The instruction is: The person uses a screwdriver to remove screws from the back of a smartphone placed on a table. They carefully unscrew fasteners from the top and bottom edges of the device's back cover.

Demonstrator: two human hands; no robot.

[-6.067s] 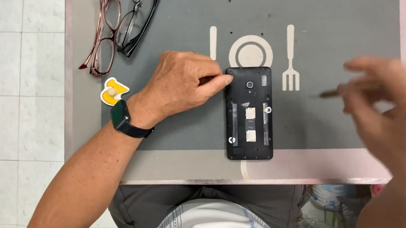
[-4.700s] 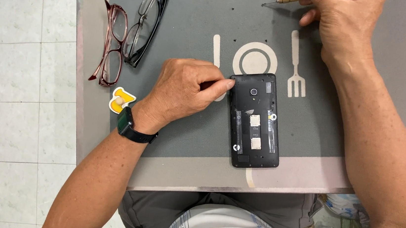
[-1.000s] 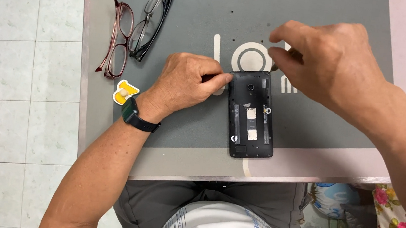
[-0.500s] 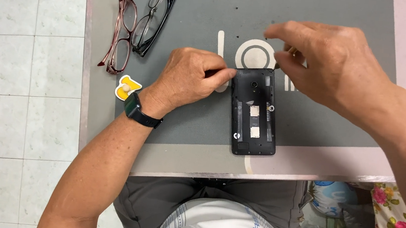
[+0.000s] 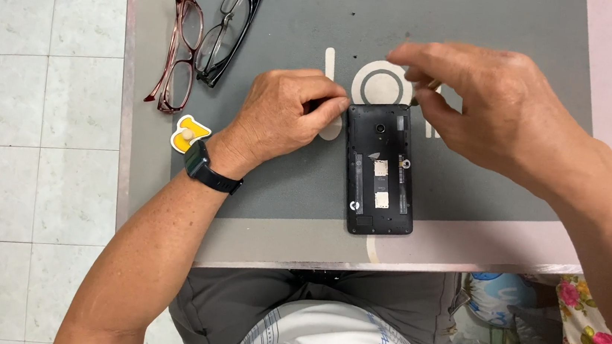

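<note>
- The opened phone (image 5: 379,170), back cover off, lies on the grey mat (image 5: 484,32).
- The left hand (image 5: 289,114) pins the phone's upper left corner, fingers curled.
- The right hand (image 5: 492,100) hovers at the top right corner, fingertips pinched; on what, I can't tell.
- Seemingly mid-disassembly; the next move needs fine placement at that corner.

One head-worn camera looks steeply down, close over the table (image 5: 276,244).
</note>
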